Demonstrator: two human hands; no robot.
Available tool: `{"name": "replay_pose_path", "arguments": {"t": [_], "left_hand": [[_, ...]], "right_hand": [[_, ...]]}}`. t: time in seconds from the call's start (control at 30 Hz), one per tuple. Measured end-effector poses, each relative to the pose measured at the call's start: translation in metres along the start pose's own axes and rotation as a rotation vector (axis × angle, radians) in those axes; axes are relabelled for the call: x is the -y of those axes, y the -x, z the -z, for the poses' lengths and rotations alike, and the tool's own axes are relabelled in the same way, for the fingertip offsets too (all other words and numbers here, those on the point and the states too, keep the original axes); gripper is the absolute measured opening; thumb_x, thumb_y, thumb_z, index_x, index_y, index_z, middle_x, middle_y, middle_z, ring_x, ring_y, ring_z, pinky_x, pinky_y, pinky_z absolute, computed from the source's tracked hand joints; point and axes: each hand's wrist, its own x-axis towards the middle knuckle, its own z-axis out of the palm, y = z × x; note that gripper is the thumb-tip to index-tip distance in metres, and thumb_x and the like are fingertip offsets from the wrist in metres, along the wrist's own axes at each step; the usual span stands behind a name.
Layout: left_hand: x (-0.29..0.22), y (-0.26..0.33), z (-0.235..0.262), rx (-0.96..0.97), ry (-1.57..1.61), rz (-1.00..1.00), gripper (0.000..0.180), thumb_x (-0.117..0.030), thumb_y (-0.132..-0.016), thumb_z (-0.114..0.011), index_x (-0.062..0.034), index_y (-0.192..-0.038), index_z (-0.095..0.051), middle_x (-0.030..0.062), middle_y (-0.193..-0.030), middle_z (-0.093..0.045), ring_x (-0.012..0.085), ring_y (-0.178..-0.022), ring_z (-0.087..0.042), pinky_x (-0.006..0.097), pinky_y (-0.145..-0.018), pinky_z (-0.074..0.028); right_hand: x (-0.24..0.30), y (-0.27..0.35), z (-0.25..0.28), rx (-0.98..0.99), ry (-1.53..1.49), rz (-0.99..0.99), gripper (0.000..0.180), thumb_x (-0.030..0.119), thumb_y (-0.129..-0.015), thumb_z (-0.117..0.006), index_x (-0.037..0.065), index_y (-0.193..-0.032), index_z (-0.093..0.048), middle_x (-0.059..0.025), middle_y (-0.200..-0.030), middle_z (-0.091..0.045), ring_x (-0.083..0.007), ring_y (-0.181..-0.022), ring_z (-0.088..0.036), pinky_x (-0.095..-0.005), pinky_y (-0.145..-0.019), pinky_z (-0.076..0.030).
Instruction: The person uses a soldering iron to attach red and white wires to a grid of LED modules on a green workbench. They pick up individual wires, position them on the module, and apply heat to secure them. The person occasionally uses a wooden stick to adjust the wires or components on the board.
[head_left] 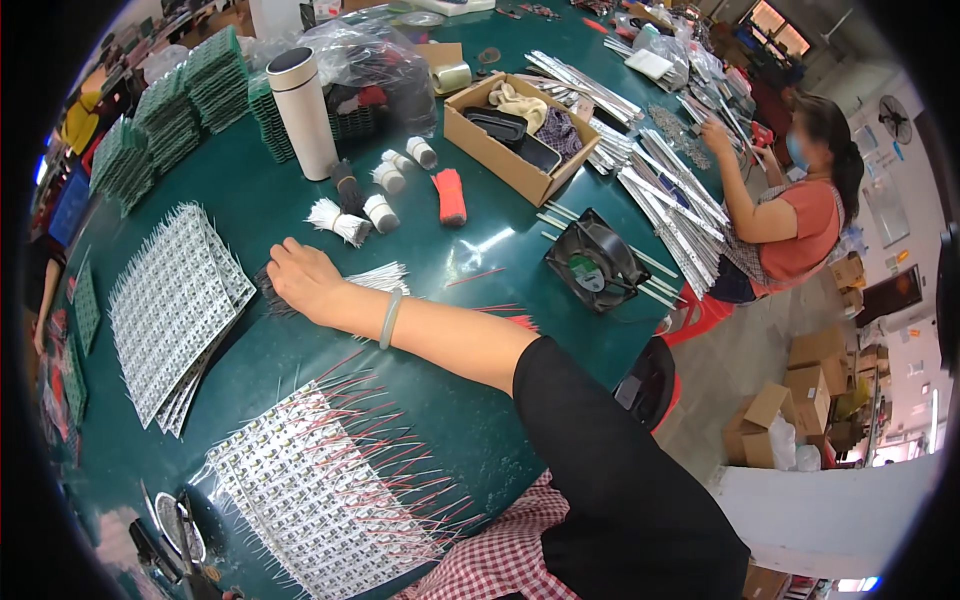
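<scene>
My right hand (303, 281) reaches across the green table, its fingers bent down and together at a spread of black wires (275, 298). What is between the fingertips is hidden. Beside the wrist lie loose white wires (380, 278). Nearer me is a white circuit board panel (315, 490), with rows of small parts and many thin red wires standing out of its right half. Left of the hand, several similar panels (175, 310) are stacked, with pale wires along their edges. My left hand does not show.
Wire bundles (382, 213), a red bundle (449, 197), a white flask (300, 115), a cardboard box (520, 140) and a black fan (597, 262) stand beyond. Dark-handled tools (178, 535) lie at lower left. A co-worker (790, 215) sits at the right near white strips (670, 205).
</scene>
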Motion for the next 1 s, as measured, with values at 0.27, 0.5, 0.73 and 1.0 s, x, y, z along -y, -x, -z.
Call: {"name": "replay_pose_path", "arguments": {"t": [0.27,0.5,0.73,1.0], "left_hand": [[0.031,-0.008,0.009,0.029,-0.023,0.185,0.022,-0.009,-0.081,-0.074,0.0014,-0.097,-0.064,0.0085,-0.089,-0.061,0.0176,-0.075,-0.055,0.032,-0.062,-0.044],[0.044,-0.015,0.011,0.0,0.114,0.152,0.039,0.006,-0.078,-0.069,0.0083,-0.115,-0.06,0.0152,-0.096,-0.065,0.0076,-0.049,-0.045,0.021,-0.042,-0.034],[0.016,0.001,-0.015,-0.006,0.195,0.158,0.042,0.011,-0.074,-0.066,0.0091,-0.116,-0.059,0.0159,-0.1,-0.066,0.0104,-0.051,-0.051,0.021,-0.042,-0.037],[-0.003,0.014,-0.039,0.123,0.23,0.397,0.048,0.008,-0.074,-0.071,0.006,-0.122,-0.061,0.0135,-0.101,-0.068,0.0093,-0.06,-0.055,0.022,-0.048,-0.042]], "right_hand": [[0.006,-0.022,0.04,-0.053,-0.047,0.164,0.005,0.011,-0.073,-0.064,0.008,-0.077,-0.064,-0.008,-0.082,-0.06,-0.0247,-0.084,-0.06,-0.035,-0.073,-0.052],[0.029,-0.034,0.085,0.295,0.138,0.54,0.006,0.012,-0.066,-0.07,0.008,-0.071,-0.069,-0.0073,-0.078,-0.062,-0.0219,-0.082,-0.062,-0.0337,-0.067,-0.051],[0.067,-0.025,0.072,0.628,0.306,0.713,0.006,0.013,-0.069,-0.073,0.009,-0.074,-0.074,-0.007,-0.08,-0.067,-0.0228,-0.085,-0.062,-0.0319,-0.065,-0.05],[0.056,-0.009,0.066,0.519,0.259,0.722,0.006,0.012,-0.064,-0.072,0.008,-0.067,-0.072,-0.0056,-0.074,-0.062,-0.0206,-0.077,-0.059,-0.0306,-0.06,-0.046]]}}
